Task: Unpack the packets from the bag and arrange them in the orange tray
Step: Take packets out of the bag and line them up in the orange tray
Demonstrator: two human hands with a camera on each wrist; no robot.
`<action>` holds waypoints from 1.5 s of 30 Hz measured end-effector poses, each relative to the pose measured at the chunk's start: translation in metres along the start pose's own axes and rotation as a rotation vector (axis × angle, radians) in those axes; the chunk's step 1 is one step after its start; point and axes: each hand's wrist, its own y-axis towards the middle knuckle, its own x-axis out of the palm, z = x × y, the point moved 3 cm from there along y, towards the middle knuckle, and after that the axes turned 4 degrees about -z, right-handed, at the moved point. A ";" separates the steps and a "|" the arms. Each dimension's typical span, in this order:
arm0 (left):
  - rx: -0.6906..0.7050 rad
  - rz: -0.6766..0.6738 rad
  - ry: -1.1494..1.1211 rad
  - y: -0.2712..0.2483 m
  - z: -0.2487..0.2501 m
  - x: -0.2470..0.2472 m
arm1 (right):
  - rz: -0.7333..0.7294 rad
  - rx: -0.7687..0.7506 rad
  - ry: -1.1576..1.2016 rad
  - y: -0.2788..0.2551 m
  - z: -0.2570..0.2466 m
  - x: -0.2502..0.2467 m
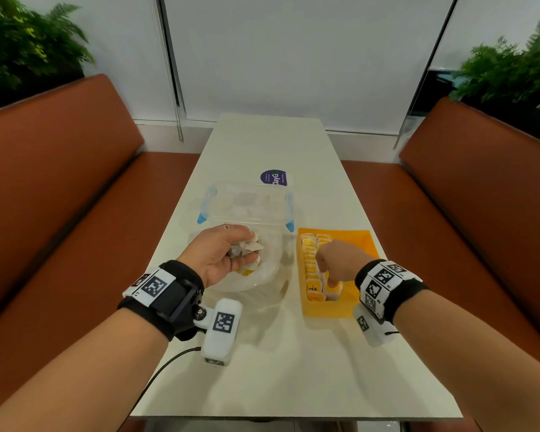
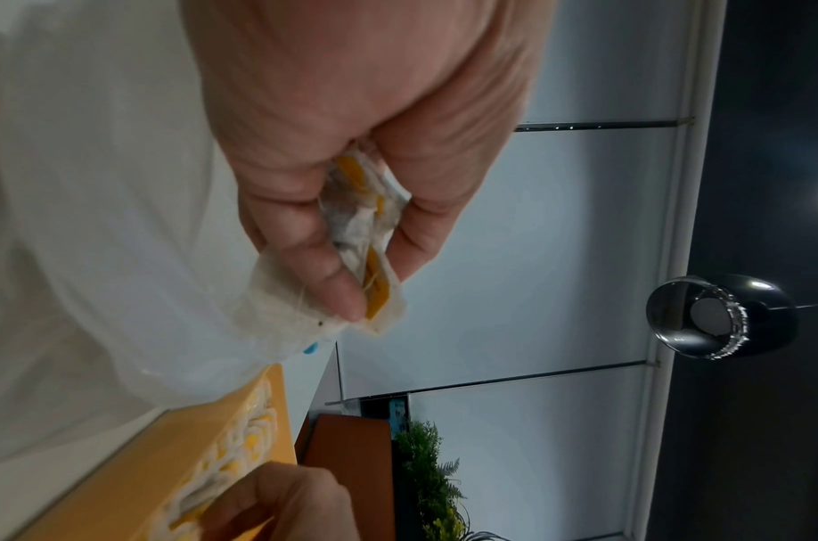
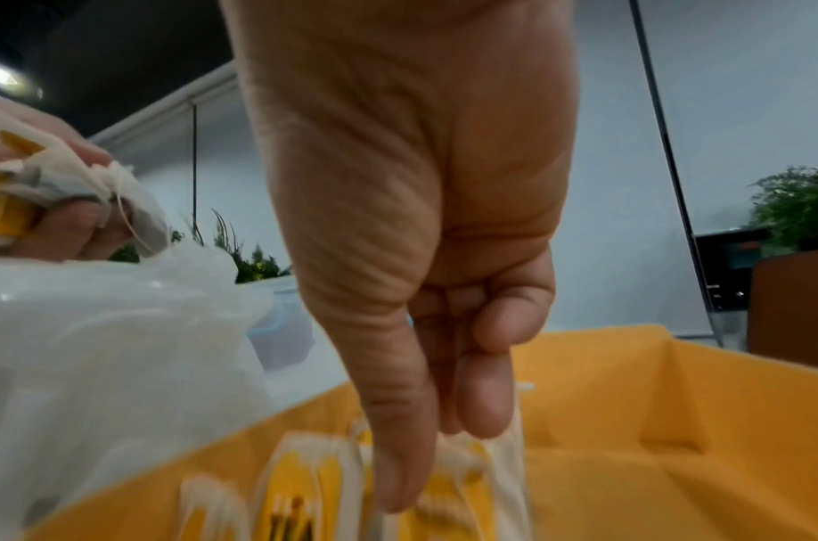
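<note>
My left hand [image 1: 231, 252] hovers over the white plastic bag [image 1: 268, 263] and grips a bunch of tea packets [image 2: 365, 234] with yellow tags. The orange tray [image 1: 362, 238] stands right of the bag, with a row of white-and-yellow tea packets [image 1: 310, 260] along its left side. My right hand [image 1: 331, 269] reaches down into the tray's near left corner and pinches a tea packet [image 3: 462, 472] between thumb and fingers, standing it beside the row. In the right wrist view the right hand's fingers [image 3: 483, 395] point down into the tray [image 3: 675, 421].
A clear plastic container [image 1: 247, 204] with blue clips sits behind the bag, and a purple round sticker [image 1: 274, 178] lies further back on the white table [image 1: 293, 385]. Brown benches [image 1: 60, 182] flank the table on both sides.
</note>
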 end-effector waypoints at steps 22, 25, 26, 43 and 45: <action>0.008 -0.123 0.095 -0.011 0.004 -0.012 | 0.267 -0.394 1.210 -0.012 -0.081 -0.080; -0.006 -0.136 0.117 -0.010 0.003 -0.011 | 0.318 -0.422 1.150 -0.018 -0.080 -0.085; -0.006 -0.137 0.117 -0.010 0.003 -0.010 | 0.341 -0.430 1.121 -0.020 -0.080 -0.087; 0.003 -0.006 0.109 -0.012 0.007 -0.007 | 0.539 -0.378 0.641 -0.036 -0.073 -0.101; 0.001 0.002 0.116 -0.011 0.008 -0.008 | 0.526 -0.346 0.591 -0.038 -0.064 -0.098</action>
